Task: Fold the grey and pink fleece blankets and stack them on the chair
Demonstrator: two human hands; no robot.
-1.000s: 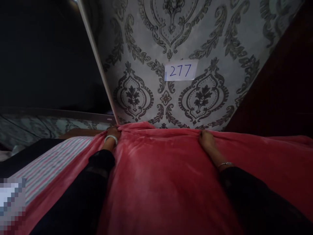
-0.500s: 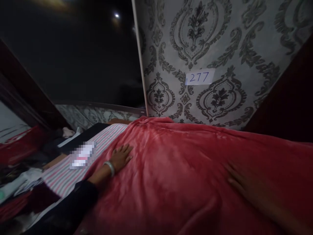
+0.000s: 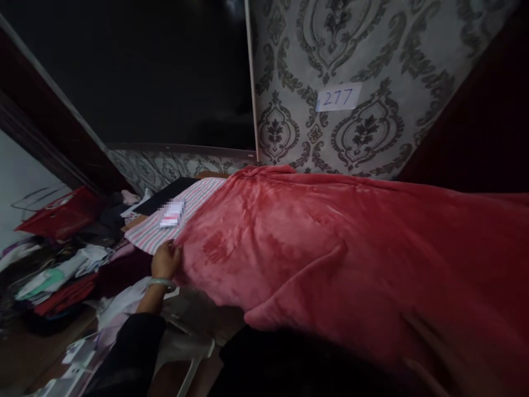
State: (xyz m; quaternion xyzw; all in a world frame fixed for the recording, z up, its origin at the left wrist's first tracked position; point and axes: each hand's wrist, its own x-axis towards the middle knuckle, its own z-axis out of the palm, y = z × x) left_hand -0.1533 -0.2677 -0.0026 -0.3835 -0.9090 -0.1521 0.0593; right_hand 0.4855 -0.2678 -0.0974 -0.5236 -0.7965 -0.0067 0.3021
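Observation:
A red plush blanket [image 3: 289,237] lies spread over a surface against the wall, with soft folds and a hand-shaped mark in its pile at left. My left hand [image 3: 166,260], with a light bangle at the wrist, is at the blanket's left front edge, its fingers closed on the fabric. My right hand [image 3: 433,344] rests low on the right part of the blanket, dim and blurred, with fingers stretched out. Beside the blanket at left is a striped pink, grey and white cloth [image 3: 151,231].
A large dark screen [image 3: 165,82] stands behind at left. A paper marked 277 [image 3: 339,97] sticks to the patterned wallpaper. Piled clothes [image 3: 70,275] and a red bag [image 3: 61,212] lie at left. Below my left arm is a light plastic chair [image 3: 182,350].
My left hand has moved from lying flat on the blanket to its left front edge and closed there. My right hand has shifted slightly lower in view. The view has tilted down.

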